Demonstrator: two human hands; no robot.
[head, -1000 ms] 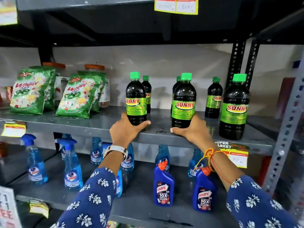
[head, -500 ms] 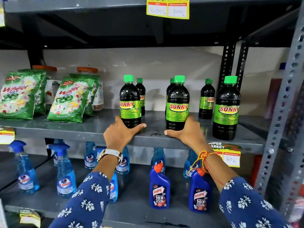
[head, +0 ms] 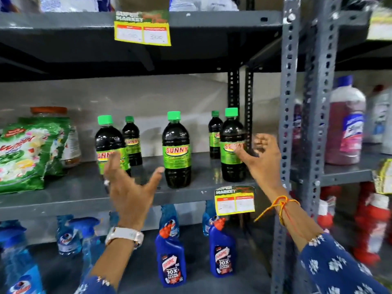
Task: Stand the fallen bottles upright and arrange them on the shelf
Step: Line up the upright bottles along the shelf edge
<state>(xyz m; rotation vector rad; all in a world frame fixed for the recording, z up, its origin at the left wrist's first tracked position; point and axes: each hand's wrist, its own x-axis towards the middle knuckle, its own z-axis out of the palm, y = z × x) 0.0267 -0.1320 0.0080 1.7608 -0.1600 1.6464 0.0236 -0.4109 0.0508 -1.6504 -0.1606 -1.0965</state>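
Note:
Several dark Sunny bottles with green caps stand upright on the grey middle shelf [head: 80, 194]. In the front row are a left bottle [head: 108, 143], a middle bottle [head: 176, 149] and a right bottle [head: 232, 145]. Two smaller-looking ones stand behind, one at the left [head: 132, 141] and one at the right [head: 214, 134]. My left hand [head: 129, 187] hovers open in front of the left bottle, fingers spread, holding nothing. My right hand [head: 262, 160] is open beside the right bottle, fingers just off its label.
Green detergent packs [head: 27, 153] and a jar [head: 70, 143] fill the shelf's left. Blue Harpic bottles [head: 171, 257] and spray bottles [head: 67, 238] stand on the lower shelf. A perforated steel upright [head: 287, 124] rises at my right hand. A pink bottle [head: 345, 124] stands on the neighbouring rack.
Both hands have let go of the two front bottles and pulled back, open. The right hand moved over to the rightmost bottle. The camera view swung right and up.

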